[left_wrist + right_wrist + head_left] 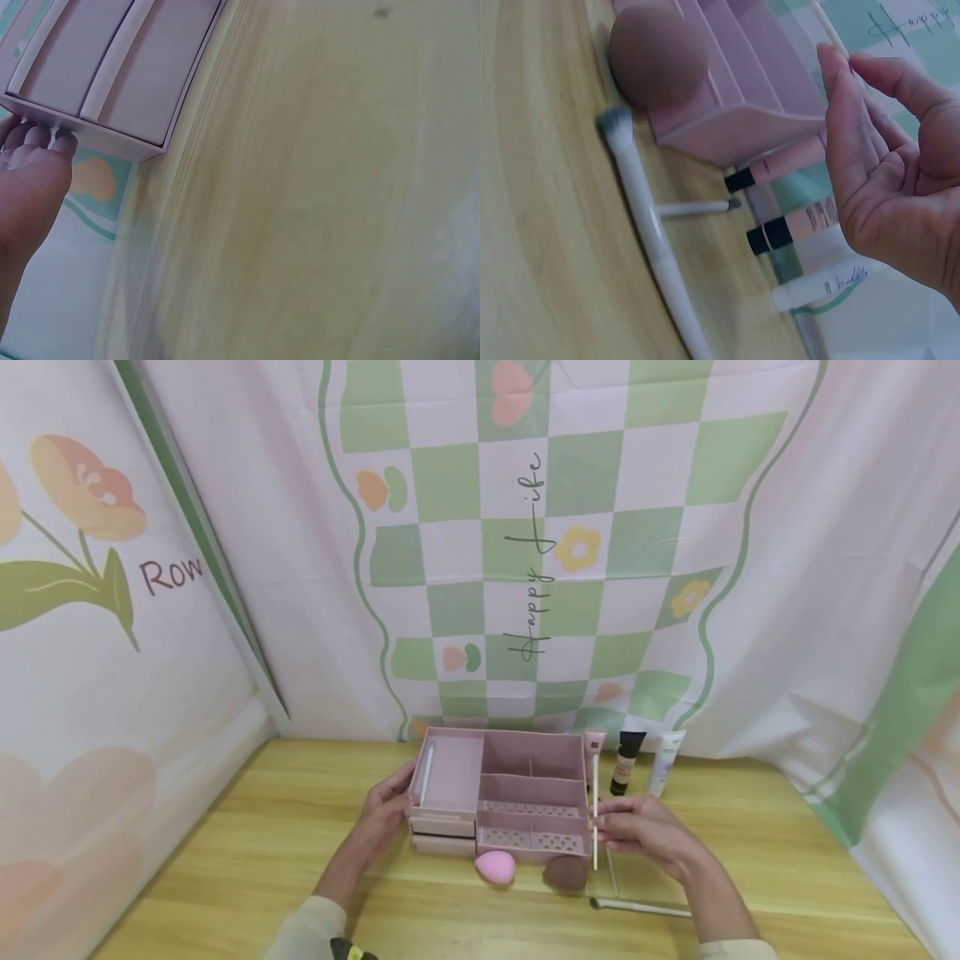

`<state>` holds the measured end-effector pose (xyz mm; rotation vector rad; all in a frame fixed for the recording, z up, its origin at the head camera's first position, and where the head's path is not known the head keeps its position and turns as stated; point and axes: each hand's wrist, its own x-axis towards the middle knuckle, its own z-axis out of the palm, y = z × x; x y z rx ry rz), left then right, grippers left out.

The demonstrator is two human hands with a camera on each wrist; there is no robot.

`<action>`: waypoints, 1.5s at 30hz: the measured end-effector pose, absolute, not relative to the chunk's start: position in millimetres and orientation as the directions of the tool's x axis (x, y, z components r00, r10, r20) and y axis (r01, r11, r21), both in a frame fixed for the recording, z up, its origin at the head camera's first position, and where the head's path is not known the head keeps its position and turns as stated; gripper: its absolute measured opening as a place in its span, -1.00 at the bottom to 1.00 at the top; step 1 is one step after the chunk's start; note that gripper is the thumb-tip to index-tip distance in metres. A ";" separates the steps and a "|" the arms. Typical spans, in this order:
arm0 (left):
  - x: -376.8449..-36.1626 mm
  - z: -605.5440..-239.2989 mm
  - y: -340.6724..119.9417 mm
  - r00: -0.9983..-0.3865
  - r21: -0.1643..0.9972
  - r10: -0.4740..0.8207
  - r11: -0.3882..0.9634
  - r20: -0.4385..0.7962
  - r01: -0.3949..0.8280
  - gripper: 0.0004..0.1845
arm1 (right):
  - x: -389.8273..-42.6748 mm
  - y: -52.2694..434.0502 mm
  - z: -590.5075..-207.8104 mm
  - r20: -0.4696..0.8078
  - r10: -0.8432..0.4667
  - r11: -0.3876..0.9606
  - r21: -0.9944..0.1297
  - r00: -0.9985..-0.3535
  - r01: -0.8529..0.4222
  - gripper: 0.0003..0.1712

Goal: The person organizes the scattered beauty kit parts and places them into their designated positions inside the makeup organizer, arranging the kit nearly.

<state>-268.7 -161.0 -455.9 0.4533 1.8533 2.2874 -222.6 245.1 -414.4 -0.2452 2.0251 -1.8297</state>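
Left hand (386, 810) braces pink organizer (498, 793), right hand (637, 831) pinches thin white brush (596, 814) upright; keep it vertical, aim a rear compartment.

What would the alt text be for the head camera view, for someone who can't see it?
A person's left hand touches the left side of a pink compartment organizer on a wooden table, while the right hand pinches a thin white makeup brush upright beside its right edge. A pink sponge and a brown sponge lie in front; three tubes stand behind.
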 end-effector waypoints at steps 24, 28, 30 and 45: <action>-270.4 -457.0 -161.9 -0.928 0.966 0.338 -0.249 0.155 0.070 -0.23 | -238.3 202.3 -399.1 -0.100 -0.383 0.081 -0.994 -0.918 0.074 -0.65; -269.8 -455.8 -162.5 -0.922 0.967 0.353 -0.246 0.156 0.070 -0.22 | -242.7 195.1 -397.7 -0.112 -0.378 0.092 -0.992 -0.919 0.083 -0.61; -269.6 -455.4 -162.6 -0.922 0.967 0.353 -0.246 0.156 0.069 -0.22 | -245.2 190.3 -396.4 -0.116 -0.375 0.095 -0.992 -0.920 0.086 -0.58; -270.1 -456.1 -162.0 -0.928 0.970 0.337 -0.232 0.156 0.079 -0.23 | -263.2 162.7 -399.4 -0.117 -0.365 0.071 -0.993 -0.923 0.098 -0.46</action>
